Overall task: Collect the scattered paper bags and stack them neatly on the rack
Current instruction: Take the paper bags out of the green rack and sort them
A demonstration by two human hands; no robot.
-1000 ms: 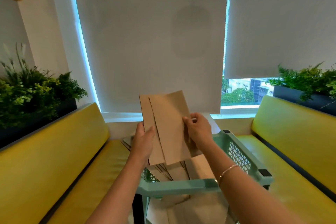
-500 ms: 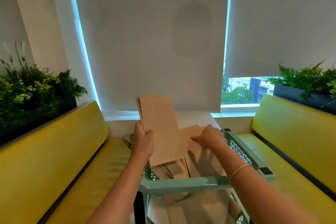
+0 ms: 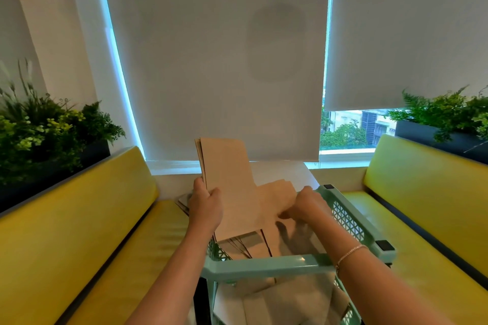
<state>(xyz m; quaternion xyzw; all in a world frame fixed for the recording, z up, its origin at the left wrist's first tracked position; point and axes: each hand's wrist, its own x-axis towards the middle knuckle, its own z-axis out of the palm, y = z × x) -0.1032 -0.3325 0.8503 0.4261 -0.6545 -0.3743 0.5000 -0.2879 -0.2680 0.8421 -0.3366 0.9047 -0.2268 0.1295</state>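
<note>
Paper bags (image 3: 227,187), flat and tan, stand upright as a small bundle in your left hand (image 3: 206,206), fingers curled round the bundle's left edge, above the green rack (image 3: 266,266). Your right hand (image 3: 306,206), at three o'clock of the bundle, pinches another bag (image 3: 277,198) lying in the rack. Judged step: gathering. Next move calls for squaring that bag against the bundle. Loose bags remain at six o'clock, overlapping and skewed.

Soft daylight through the window blinds (image 3: 216,60), wide-angle bending at edges, slight blur.
</note>
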